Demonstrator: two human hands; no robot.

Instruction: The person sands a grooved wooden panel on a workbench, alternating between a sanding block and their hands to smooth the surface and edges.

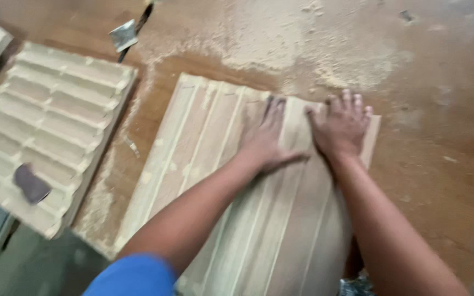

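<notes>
On the dusty brown workbench point(440, 181), seen from the head camera, a long grooved wooden panel point(270, 230) lies flat, running from the near edge away toward the middle of the bench. Left hand point(264, 137): palm down on the far end of the panel, fingers stretched out and slightly spread, pressing flat, gripping nothing. Right hand point(342, 125): just beside the left, also flat on the panel's far end, fingers spread and reaching its far edge, thumb pointing toward the left hand; the two thumbs are near each other, apart. Whether anything lies under either palm cannot be told. Both bare forearms cross above the panel; a blue sleeve point(133, 277) shows at its near end. Left of the panel, apart from it, lies a second pale board cut into a grid of ribs point(56, 126), with a small dark pad point(30, 183) resting on its near part. Beyond the panel, sawdust point(281, 38) is heaped over the bench. Beyond the ribbed board, a small grey blade-like tool point(124, 35) lies, too blurred to identify
</notes>
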